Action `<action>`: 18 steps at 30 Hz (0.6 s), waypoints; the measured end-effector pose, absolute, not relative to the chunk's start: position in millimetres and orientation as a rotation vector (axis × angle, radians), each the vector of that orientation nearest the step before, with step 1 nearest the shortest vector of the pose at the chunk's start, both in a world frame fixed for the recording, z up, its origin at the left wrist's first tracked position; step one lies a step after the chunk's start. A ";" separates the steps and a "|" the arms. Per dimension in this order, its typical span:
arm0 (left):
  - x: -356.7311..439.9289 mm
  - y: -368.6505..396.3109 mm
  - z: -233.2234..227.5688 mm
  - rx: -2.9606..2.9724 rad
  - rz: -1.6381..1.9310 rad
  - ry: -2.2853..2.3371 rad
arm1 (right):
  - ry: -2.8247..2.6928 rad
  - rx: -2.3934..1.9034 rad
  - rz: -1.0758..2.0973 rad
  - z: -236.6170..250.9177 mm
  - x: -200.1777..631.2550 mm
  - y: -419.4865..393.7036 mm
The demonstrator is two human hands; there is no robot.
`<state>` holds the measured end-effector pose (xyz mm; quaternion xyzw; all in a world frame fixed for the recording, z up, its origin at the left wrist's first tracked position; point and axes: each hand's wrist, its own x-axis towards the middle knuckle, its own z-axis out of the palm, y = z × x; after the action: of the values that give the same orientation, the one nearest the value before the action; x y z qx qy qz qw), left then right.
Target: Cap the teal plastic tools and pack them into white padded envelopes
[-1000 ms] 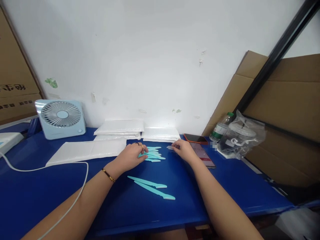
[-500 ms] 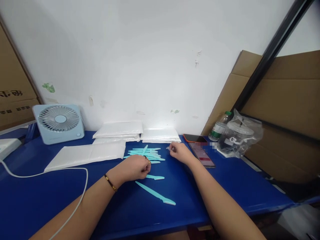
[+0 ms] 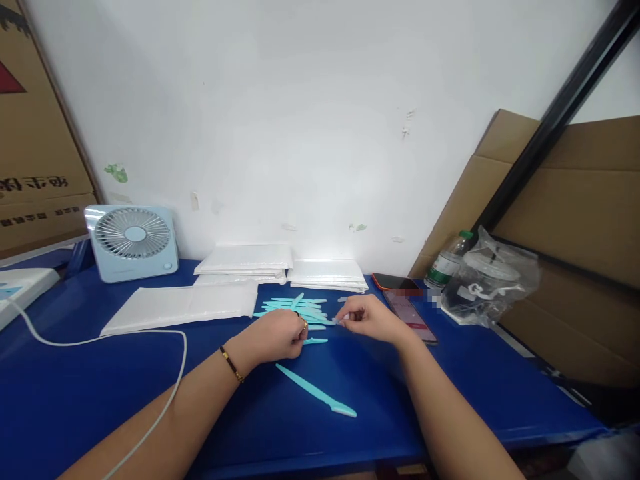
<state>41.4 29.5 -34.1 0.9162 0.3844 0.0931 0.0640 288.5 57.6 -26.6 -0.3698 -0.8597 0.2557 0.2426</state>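
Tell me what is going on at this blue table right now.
A person works with both hands over a pile of turquoise razors on the blue table. The left hand grips one razor while the right hand pinches at its tip. Another single razor lies nearer. White packets sit behind.

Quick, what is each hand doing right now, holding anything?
Left hand: closed on a turquoise razor stick.
Right hand: pinching the tip of the same stick.

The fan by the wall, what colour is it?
The fan is pale blue, seen in the head view.
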 end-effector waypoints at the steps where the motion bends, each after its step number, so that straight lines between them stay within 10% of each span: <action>1: 41.3 30.1 -33.9 2.757 0.303 1.179 | -2.382 -0.995 0.685 -25.8 288.1 56.9; 18: 39.7 35.9 -32.7 2.729 0.451 1.222 | -2.300 -0.923 0.850 -34.3 269.3 54.5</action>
<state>39.7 35.9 -32.7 0.9009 0.4034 0.1490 0.0587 269.3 54.5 -34.3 -0.3405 -0.8482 0.3133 0.2578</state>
